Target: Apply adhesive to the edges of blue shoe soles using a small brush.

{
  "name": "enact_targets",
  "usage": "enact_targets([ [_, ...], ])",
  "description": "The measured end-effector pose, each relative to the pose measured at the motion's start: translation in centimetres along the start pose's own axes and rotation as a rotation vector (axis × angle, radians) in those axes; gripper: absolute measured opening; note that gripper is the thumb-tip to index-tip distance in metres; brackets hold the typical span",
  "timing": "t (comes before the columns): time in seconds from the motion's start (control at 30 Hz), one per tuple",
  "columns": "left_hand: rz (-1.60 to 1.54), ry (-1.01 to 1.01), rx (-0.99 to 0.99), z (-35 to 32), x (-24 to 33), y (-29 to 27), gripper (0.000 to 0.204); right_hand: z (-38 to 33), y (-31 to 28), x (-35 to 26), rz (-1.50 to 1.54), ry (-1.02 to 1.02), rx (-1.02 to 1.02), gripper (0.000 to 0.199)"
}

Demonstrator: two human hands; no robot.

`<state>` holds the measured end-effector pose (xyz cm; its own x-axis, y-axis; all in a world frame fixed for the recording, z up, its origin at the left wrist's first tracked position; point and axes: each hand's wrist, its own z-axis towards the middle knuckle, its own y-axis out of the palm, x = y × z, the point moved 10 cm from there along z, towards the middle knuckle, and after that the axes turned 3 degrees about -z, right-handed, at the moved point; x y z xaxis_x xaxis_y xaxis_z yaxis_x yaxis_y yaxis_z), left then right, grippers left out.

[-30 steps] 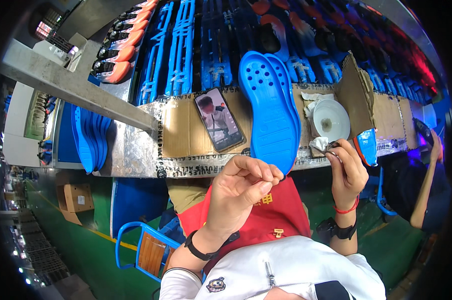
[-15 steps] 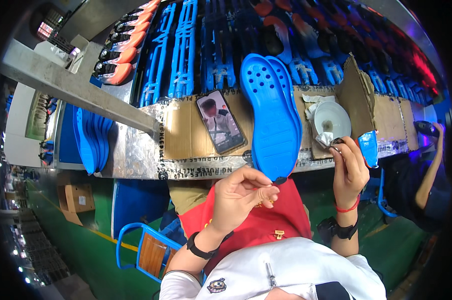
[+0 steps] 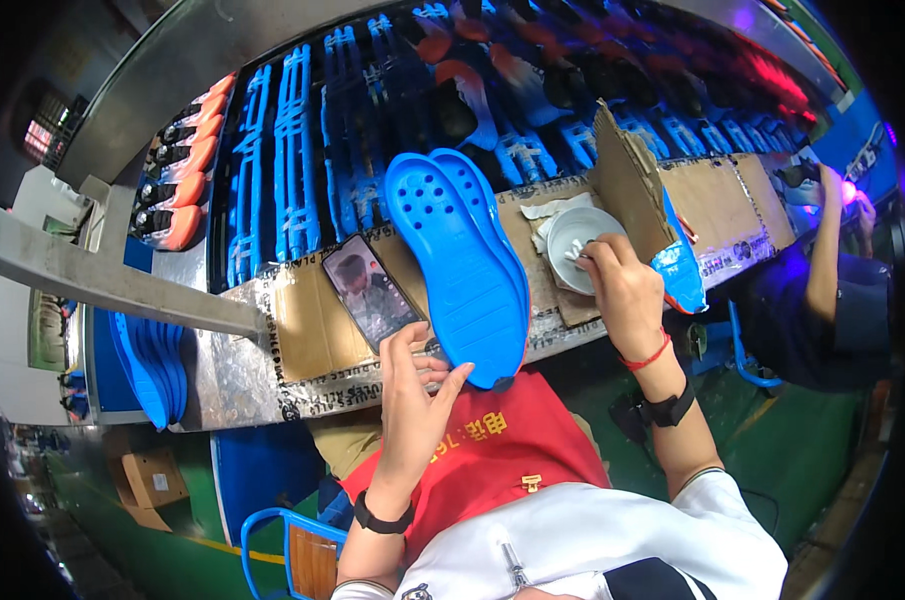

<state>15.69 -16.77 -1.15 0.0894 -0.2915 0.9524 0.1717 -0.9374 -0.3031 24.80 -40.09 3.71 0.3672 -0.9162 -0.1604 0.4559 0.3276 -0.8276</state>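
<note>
Two blue shoe soles (image 3: 469, 290) lie overlapping on the cardboard-covered bench in front of me, round holes in their far ends. My left hand (image 3: 412, 395) is at the near end of the top sole, its thumb tip by the sole's edge. Its fingers are apart and hold nothing. Over a white bowl (image 3: 572, 228) at the right, my right hand (image 3: 627, 295) pinches a small white wad (image 3: 574, 249). The wad is at the bowl's inside; its exact kind is too small to tell. A phone (image 3: 370, 290) with a lit screen lies left of the soles.
Behind the bench edge runs a conveyor (image 3: 292, 150) with blue racks and several shoes. A cardboard flap (image 3: 632, 180) stands upright right of the bowl. A metal beam (image 3: 122, 270) crosses the left; stacked blue soles (image 3: 147, 370) hang below it. A co-worker (image 3: 822, 300) is at the far right.
My right hand has moved from the bowl's near edge to over the bowl with the white wad. My left hand has spread its fingers beside the sole's end. The whole view has shifted.
</note>
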Motion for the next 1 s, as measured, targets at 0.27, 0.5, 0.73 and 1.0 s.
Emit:
enact_targets([
  [0.27,-0.241,-0.133,0.01,0.8,-2.2,-0.2,0.057,0.6,1.4,-0.7,0.035,-0.132,-0.089,0.008],
  [0.5,-0.703,-0.384,-0.254,0.8,-2.8,1.9,0.045,0.4,0.5,-0.3,0.09,-0.095,-0.148,0.007],
  [0.73,-0.752,-0.126,-0.145,0.5,1.0,0.8,0.059,-0.4,-2.3,-0.9,0.127,-0.057,-0.057,0.011],
  [1.0,-0.517,0.054,0.065,0.3,3.4,-0.1,0.064,-2.1,-6.8,-5.3,0.584,-0.17,0.047,0.02],
])
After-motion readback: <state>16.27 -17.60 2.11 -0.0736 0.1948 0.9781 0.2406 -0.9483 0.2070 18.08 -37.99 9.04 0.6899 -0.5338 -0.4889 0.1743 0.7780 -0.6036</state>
